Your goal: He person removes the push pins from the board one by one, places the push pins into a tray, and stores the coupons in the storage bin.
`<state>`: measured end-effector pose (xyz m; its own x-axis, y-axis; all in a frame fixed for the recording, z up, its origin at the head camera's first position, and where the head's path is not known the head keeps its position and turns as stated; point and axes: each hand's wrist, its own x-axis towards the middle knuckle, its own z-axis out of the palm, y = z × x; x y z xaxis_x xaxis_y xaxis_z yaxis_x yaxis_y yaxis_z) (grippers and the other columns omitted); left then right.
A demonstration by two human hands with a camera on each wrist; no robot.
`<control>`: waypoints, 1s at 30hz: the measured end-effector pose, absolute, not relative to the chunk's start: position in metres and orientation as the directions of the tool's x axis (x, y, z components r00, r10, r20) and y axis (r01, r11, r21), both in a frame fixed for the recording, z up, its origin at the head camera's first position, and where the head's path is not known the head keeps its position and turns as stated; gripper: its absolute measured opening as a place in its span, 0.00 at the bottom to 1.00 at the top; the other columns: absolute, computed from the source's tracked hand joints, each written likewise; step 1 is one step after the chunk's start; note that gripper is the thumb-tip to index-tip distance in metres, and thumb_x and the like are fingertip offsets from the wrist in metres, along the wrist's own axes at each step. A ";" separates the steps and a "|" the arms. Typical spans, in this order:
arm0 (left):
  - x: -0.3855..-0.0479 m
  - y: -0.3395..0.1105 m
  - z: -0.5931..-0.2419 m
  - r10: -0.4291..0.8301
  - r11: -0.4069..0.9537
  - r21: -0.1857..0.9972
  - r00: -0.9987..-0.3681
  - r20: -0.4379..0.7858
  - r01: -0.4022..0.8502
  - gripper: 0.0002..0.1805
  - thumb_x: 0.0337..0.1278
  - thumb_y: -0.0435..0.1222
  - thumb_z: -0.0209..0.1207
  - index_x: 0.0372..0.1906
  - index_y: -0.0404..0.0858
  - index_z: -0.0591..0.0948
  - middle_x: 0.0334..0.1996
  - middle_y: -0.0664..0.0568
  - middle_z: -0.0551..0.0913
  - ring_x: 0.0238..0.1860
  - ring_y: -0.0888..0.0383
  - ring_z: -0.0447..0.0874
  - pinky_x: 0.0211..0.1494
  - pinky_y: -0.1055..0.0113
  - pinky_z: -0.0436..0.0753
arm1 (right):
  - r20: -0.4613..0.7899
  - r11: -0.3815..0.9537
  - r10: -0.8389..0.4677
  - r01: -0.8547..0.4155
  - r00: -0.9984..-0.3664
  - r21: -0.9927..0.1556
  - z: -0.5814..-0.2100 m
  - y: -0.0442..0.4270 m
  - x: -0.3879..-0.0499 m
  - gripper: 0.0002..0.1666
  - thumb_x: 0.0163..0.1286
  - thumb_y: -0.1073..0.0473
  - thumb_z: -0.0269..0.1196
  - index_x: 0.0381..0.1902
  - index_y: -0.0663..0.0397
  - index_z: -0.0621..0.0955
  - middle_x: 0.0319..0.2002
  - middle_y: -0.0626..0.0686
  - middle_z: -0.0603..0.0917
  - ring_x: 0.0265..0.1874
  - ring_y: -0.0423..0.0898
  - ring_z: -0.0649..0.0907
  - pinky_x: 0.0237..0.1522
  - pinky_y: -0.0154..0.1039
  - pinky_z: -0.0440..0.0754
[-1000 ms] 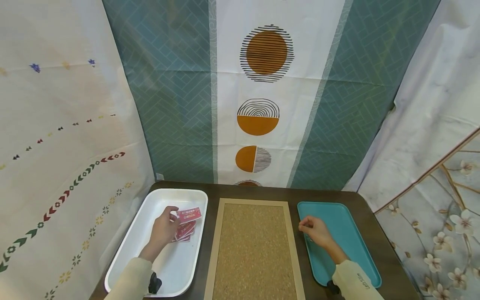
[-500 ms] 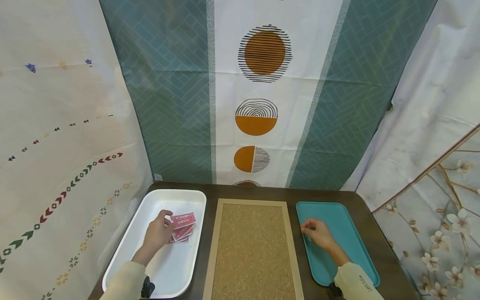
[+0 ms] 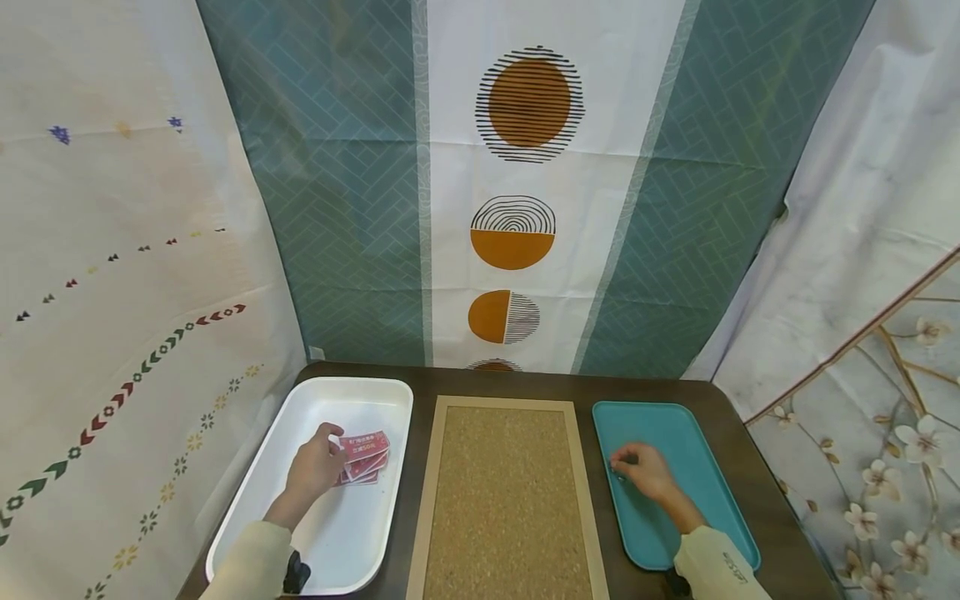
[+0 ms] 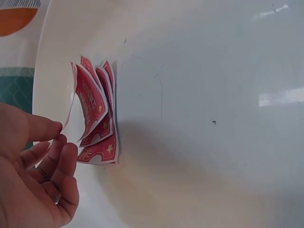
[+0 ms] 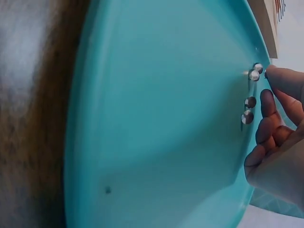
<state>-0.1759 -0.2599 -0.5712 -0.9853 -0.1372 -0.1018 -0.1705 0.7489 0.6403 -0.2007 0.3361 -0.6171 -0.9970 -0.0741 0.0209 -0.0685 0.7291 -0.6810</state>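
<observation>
My left hand (image 3: 315, 464) is over the white tray, its thumb and forefinger pinching the edge of a red paper coupon (image 4: 91, 99), which bends up from the pile. Several more red coupons (image 4: 102, 153) lie fanned beneath it. Over the far left part of the teal tray, my right hand (image 3: 647, 472) has its thumb and forefinger close together. A tiny dark bit shows at those fingertips; whether they pinch something is unclear. Several silver round-headed thumbtacks (image 5: 247, 117) lie in the tray beside the fingers.
Between the white tray (image 3: 247, 542) and the teal tray (image 3: 720, 500) lies a cork board (image 3: 513, 500) with a wooden frame. All stand on a dark brown table (image 3: 465, 381). Patterned cloths (image 3: 525, 333) hang behind and at both sides.
My left hand has shifted slightly left and down with the coupon. The right hand has drawn right and slightly down, its fingertips going from the teal tray's left edge to inside it.
</observation>
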 end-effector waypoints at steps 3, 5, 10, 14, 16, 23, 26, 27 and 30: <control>-0.176 -0.260 -0.572 -0.141 0.751 0.634 -0.983 -0.119 -0.185 0.25 0.70 0.31 0.60 0.67 0.26 0.70 0.38 0.40 0.85 0.26 0.56 0.82 0.29 0.63 0.80 | 0.005 0.732 -0.063 -0.049 -0.998 -0.679 -0.618 0.338 -0.201 0.04 0.69 0.62 0.72 0.34 0.58 0.89 0.36 0.52 0.89 0.38 0.46 0.83 0.41 0.42 0.80; -0.176 -0.261 -0.574 -0.146 0.754 0.627 -0.981 -0.132 -0.196 0.25 0.70 0.31 0.60 0.67 0.27 0.70 0.37 0.41 0.84 0.26 0.56 0.82 0.29 0.63 0.80 | -0.001 0.731 -0.064 -0.046 -0.998 -0.681 -0.618 0.339 -0.200 0.04 0.69 0.62 0.71 0.34 0.58 0.89 0.37 0.52 0.89 0.38 0.46 0.83 0.40 0.42 0.79; -0.177 -0.261 -0.577 -0.153 0.768 0.607 -0.979 -0.135 -0.203 0.25 0.69 0.31 0.61 0.66 0.26 0.70 0.34 0.43 0.83 0.25 0.56 0.81 0.29 0.63 0.79 | -0.006 0.732 -0.062 -0.041 -0.998 -0.680 -0.618 0.340 -0.198 0.03 0.68 0.63 0.72 0.34 0.58 0.89 0.37 0.53 0.89 0.40 0.47 0.83 0.41 0.44 0.79; -0.177 -0.263 -0.578 -0.151 0.776 0.597 -0.978 -0.140 -0.206 0.25 0.67 0.31 0.61 0.65 0.25 0.71 0.34 0.42 0.84 0.26 0.55 0.82 0.29 0.63 0.79 | 0.007 0.742 -0.064 -0.052 -0.998 -0.668 -0.620 0.340 -0.198 0.02 0.66 0.65 0.72 0.32 0.57 0.89 0.36 0.53 0.87 0.40 0.48 0.82 0.43 0.45 0.78; -0.176 -0.264 -0.578 -0.150 0.779 0.592 -0.978 -0.143 -0.206 0.25 0.66 0.31 0.61 0.64 0.25 0.72 0.35 0.41 0.84 0.27 0.55 0.82 0.30 0.63 0.79 | 0.012 0.745 -0.064 -0.056 -0.998 -0.665 -0.621 0.340 -0.197 0.03 0.65 0.64 0.73 0.32 0.58 0.89 0.36 0.53 0.87 0.40 0.48 0.82 0.44 0.46 0.77; -0.177 -0.264 -0.576 -0.157 0.799 0.572 -0.982 -0.104 -0.188 0.24 0.63 0.33 0.64 0.60 0.24 0.75 0.40 0.35 0.83 0.33 0.49 0.83 0.32 0.60 0.81 | 0.012 0.752 -0.074 -0.064 -0.997 -0.656 -0.620 0.342 -0.198 0.05 0.66 0.62 0.73 0.34 0.59 0.89 0.37 0.53 0.86 0.40 0.48 0.81 0.43 0.45 0.77; -0.179 -0.262 -0.575 -0.159 0.819 0.548 -0.985 -0.066 -0.169 0.24 0.65 0.38 0.65 0.60 0.27 0.77 0.46 0.32 0.82 0.41 0.43 0.84 0.39 0.51 0.85 | 0.049 0.768 -0.073 -0.088 -0.996 -0.634 -0.617 0.340 -0.198 0.04 0.68 0.63 0.72 0.35 0.59 0.90 0.38 0.54 0.87 0.42 0.52 0.83 0.46 0.49 0.79; -0.180 -0.261 -0.574 -0.151 0.827 0.542 -0.987 -0.046 -0.152 0.25 0.67 0.41 0.65 0.60 0.28 0.77 0.49 0.30 0.82 0.44 0.40 0.84 0.43 0.47 0.85 | 0.070 0.774 -0.076 -0.103 -0.995 -0.625 -0.615 0.339 -0.198 0.04 0.69 0.63 0.71 0.36 0.59 0.90 0.39 0.55 0.88 0.43 0.55 0.84 0.47 0.52 0.80; -0.183 -0.260 -0.572 -0.100 0.843 0.532 -0.995 0.014 -0.077 0.31 0.71 0.52 0.63 0.65 0.31 0.78 0.61 0.28 0.79 0.59 0.31 0.80 0.58 0.32 0.79 | 0.176 0.818 -0.092 -0.175 -0.980 -0.547 -0.609 0.333 -0.199 0.06 0.71 0.61 0.71 0.40 0.59 0.90 0.42 0.58 0.89 0.48 0.62 0.85 0.52 0.64 0.79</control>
